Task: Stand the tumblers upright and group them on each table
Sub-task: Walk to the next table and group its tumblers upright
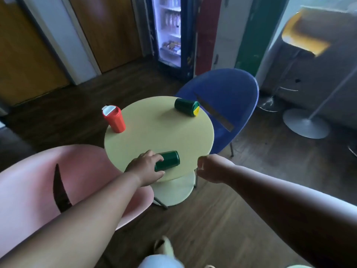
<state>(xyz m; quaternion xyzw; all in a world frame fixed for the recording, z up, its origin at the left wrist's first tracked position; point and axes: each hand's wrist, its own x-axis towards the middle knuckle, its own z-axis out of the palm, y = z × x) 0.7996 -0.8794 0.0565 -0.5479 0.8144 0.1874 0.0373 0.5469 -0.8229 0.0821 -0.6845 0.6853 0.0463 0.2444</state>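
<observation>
Left hand (147,165) wrapped around a green tumbler (167,160) lying sideways on the round table (154,132), right hand (209,168) loosely curled, empty, just right of it, second green tumbler (186,106) toppled beyond, red tumbler (114,119) upright far-left.

Three tumblers on the round pale-yellow table (154,132). Red tumbler (114,119) with white lid stands upright at the far-left edge; green tumbler (187,106) with yellow-marked end lies on its side at the far-right edge. A second green tumbler (168,160) lies on its side near the front edge, its left end inside the left grip (146,165).
</observation>
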